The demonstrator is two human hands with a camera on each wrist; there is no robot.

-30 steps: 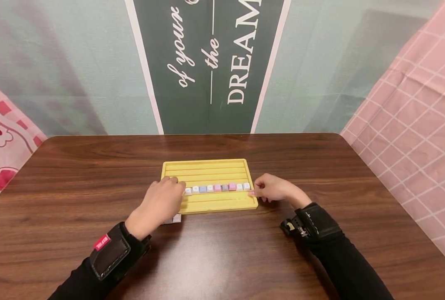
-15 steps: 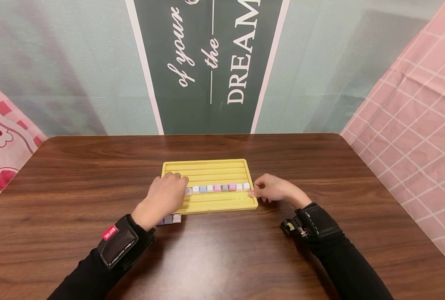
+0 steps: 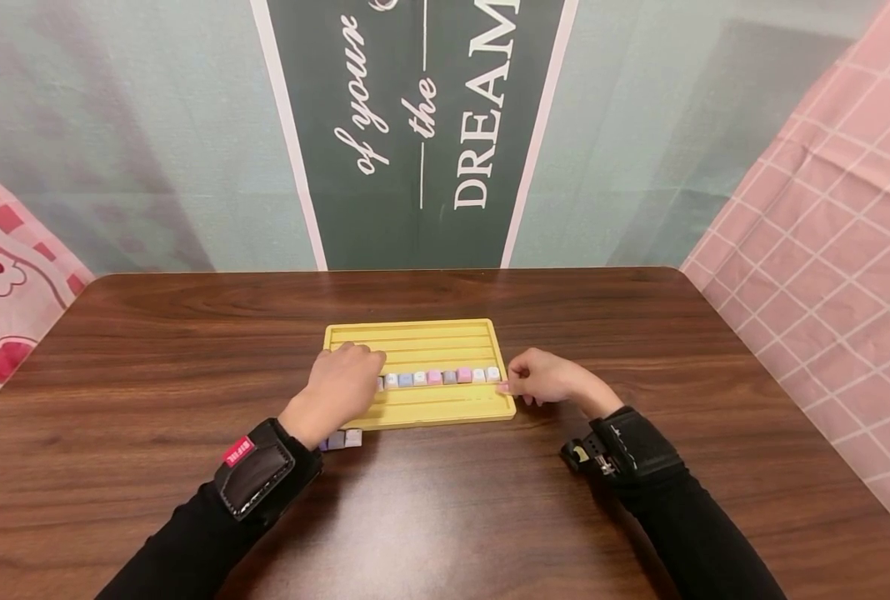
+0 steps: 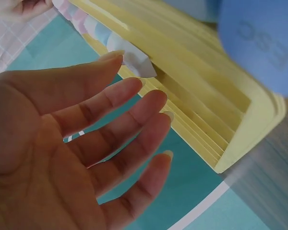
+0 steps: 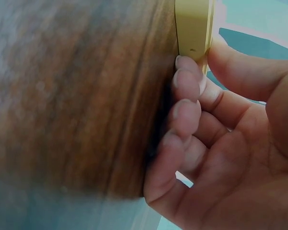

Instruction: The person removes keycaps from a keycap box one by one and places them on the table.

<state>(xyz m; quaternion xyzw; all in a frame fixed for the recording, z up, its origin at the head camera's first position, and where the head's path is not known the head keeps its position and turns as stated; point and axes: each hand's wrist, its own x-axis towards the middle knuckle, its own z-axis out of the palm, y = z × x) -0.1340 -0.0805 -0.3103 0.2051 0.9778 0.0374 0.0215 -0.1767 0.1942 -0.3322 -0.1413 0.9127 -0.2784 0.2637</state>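
Observation:
A yellow tray (image 3: 415, 412) with long grooves lies on the table. One groove bears a row of white, blue, pink and grey keycaps (image 3: 434, 377). My left hand (image 3: 340, 383) is over the tray's left part, hiding that end of the row. Its thumb and index fingertip meet a white keycap (image 4: 137, 60) at the row's left end; the other fingers are gently bent, apart from each other. At the tray's right edge, my right hand (image 3: 542, 375) pinches the rim between thumb and index finger, remaining fingers curled in.
Loose keycaps (image 3: 351, 438) lie in front of the tray's left corner; a blue ESC keycap (image 4: 259, 43) looms large in the left wrist view. Brown wooden table (image 3: 445, 517) surrounds the tray. A printed curtain (image 3: 415, 233) hangs behind.
My left hand has slid right and slightly away along the row, covering more of its left end and uncovering loose keycaps in front. My right hand stays at the tray's edge.

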